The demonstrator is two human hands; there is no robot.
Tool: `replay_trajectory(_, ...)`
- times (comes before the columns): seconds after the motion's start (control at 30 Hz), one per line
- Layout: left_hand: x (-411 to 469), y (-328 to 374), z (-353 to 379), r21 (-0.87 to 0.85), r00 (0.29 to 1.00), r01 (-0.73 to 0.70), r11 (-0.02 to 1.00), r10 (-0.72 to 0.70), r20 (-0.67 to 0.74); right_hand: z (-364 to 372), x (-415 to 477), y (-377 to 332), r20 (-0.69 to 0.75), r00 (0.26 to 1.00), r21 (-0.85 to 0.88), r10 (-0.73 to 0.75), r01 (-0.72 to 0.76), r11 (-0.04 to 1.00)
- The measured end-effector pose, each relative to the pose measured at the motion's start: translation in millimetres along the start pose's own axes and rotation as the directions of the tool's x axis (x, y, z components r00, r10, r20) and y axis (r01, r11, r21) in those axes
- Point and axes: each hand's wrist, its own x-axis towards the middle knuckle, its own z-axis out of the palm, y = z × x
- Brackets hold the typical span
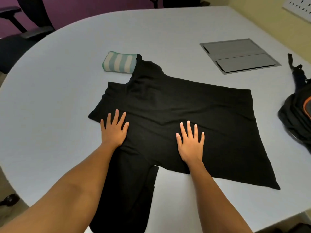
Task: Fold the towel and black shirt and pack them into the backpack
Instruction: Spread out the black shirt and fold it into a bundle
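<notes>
While the shirt (176,118) lies mid-desk, the left hand (114,130) and right hand (191,143) press it, open and flat; the folded towel (118,63) sits behind, the backpack (297,115) at the right edge.

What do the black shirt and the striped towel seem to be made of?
Black shirt: probably thin knit fabric, matte; it lies limp with soft creases. Striped towel: apparently thick woven cotton, matte; its fold looks plump and rounded. The exact fibre cannot be told.
</notes>
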Motion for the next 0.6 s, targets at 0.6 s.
replay_trajectory(0.6, -1.1, -29.1, -6.0, 0.008, 0.993, 0.041, 0.999, -0.042, 0.109, 8.1, -7.9, -18.4, 0.083, 0.995, -0.019, -0.048, 0.050, 0.999)
